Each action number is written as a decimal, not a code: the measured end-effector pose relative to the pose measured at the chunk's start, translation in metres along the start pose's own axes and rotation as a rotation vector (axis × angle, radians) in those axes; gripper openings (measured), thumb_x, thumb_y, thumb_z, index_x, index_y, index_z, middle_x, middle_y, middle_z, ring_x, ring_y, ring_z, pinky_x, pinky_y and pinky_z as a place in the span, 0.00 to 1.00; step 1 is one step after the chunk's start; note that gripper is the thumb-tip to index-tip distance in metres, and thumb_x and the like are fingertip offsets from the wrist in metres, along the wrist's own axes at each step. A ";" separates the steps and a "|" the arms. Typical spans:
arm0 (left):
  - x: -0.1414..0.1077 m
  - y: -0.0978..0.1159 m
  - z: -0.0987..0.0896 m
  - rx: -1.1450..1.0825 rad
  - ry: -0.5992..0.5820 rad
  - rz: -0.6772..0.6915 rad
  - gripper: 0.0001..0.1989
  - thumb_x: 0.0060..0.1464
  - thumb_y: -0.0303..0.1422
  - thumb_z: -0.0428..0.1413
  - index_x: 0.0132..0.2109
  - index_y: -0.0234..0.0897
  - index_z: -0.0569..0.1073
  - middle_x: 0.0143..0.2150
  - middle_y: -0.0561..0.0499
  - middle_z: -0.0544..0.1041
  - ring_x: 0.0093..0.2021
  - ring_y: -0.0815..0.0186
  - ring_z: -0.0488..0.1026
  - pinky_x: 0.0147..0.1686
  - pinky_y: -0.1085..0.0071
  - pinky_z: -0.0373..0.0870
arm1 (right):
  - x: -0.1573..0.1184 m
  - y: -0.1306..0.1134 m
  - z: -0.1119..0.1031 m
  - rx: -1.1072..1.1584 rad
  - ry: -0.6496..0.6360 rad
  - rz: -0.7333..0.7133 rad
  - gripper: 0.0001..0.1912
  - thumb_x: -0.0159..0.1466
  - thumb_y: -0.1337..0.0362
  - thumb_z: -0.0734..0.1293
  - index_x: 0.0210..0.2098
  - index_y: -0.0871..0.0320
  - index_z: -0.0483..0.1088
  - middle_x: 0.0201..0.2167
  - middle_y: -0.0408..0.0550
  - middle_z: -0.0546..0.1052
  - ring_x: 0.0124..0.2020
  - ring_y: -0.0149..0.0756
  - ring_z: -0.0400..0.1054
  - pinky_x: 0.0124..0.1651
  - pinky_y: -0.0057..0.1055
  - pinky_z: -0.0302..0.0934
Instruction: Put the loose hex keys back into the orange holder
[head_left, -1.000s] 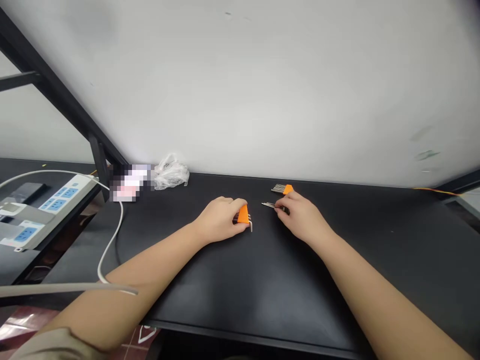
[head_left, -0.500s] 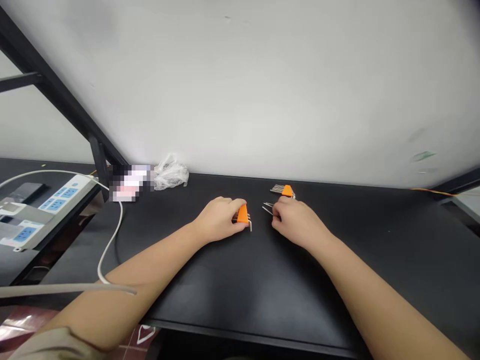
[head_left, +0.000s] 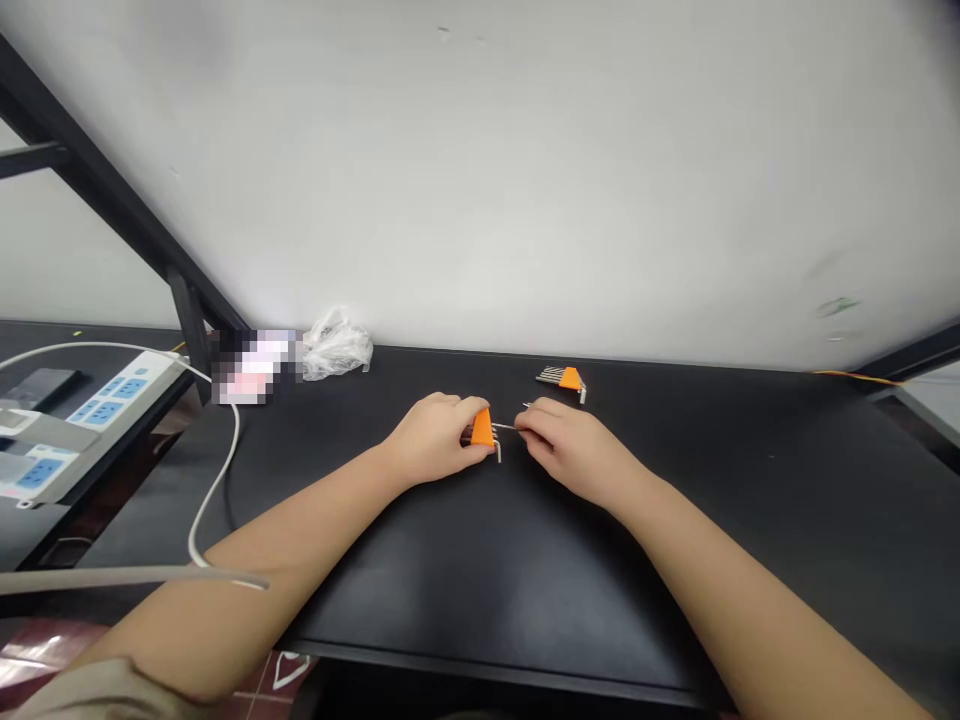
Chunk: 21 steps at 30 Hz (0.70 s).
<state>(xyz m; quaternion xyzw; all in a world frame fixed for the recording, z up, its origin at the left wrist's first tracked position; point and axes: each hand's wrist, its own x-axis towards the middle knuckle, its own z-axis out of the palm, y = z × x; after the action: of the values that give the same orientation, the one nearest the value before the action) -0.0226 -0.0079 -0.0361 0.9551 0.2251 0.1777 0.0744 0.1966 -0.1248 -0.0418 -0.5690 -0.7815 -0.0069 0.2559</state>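
**My left hand [head_left: 433, 438] has an orange holder [head_left: 482, 430] and my right hand [head_left: 570, 448] has a thin metal stick [head_left: 505, 427]**

At the far left, I see a white power strip [head_left: 112, 408] with blue sockets. A white cord [head_left: 227, 470] curls down beside it. Next, a crinkly clear bag [head_left: 336, 346] sits by the wall [head_left: 525, 180]. Near the middle of the frame, my left hand grips the orange holder on the black table [head_left: 487, 570]. A bent metal key [head_left: 499, 451] pokes out of it. Just to the right, my right hand pinches the thin metal stick. Its tip is at the holder, but I can't tell if it is inside. Behind my right hand lies another orange holder [head_left: 571, 379] full of metal sticks.
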 end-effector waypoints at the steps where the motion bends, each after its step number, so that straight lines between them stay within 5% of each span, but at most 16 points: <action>1: 0.000 0.000 0.000 0.002 0.001 0.006 0.22 0.56 0.41 0.60 0.56 0.40 0.71 0.38 0.50 0.78 0.41 0.59 0.76 0.51 0.63 0.70 | 0.000 0.000 0.000 -0.005 -0.002 -0.007 0.11 0.71 0.67 0.59 0.46 0.53 0.73 0.41 0.50 0.75 0.37 0.38 0.72 0.41 0.36 0.68; 7: -0.001 0.002 0.001 0.046 0.022 0.068 0.21 0.56 0.44 0.61 0.54 0.39 0.72 0.35 0.50 0.76 0.37 0.61 0.75 0.46 0.63 0.70 | 0.000 -0.008 0.000 0.006 0.035 -0.064 0.13 0.71 0.68 0.59 0.49 0.53 0.74 0.43 0.51 0.75 0.38 0.38 0.72 0.41 0.36 0.68; 13: -0.003 0.008 0.002 0.022 0.037 0.194 0.16 0.55 0.44 0.62 0.43 0.39 0.73 0.36 0.50 0.75 0.41 0.59 0.74 0.50 0.61 0.68 | 0.006 -0.030 0.005 0.347 0.014 -0.051 0.14 0.66 0.73 0.62 0.48 0.53 0.72 0.42 0.49 0.74 0.38 0.35 0.70 0.41 0.34 0.68; 16: -0.003 0.006 0.001 0.041 0.033 0.144 0.19 0.56 0.46 0.62 0.48 0.39 0.73 0.35 0.50 0.75 0.39 0.60 0.74 0.47 0.62 0.69 | 0.006 -0.018 0.003 0.369 0.046 0.073 0.12 0.66 0.71 0.63 0.48 0.53 0.71 0.38 0.46 0.75 0.34 0.34 0.69 0.37 0.32 0.67; 21: -0.003 0.001 -0.001 0.056 0.030 0.078 0.23 0.54 0.46 0.63 0.52 0.39 0.72 0.35 0.50 0.75 0.37 0.61 0.74 0.45 0.63 0.70 | 0.001 0.027 -0.003 -0.001 0.107 0.298 0.06 0.67 0.64 0.64 0.39 0.54 0.74 0.39 0.48 0.75 0.35 0.38 0.70 0.38 0.36 0.64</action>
<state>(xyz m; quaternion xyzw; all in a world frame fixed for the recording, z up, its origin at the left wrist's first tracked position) -0.0248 -0.0100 -0.0352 0.9621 0.1937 0.1886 0.0373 0.2213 -0.1151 -0.0459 -0.6774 -0.6739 0.0006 0.2950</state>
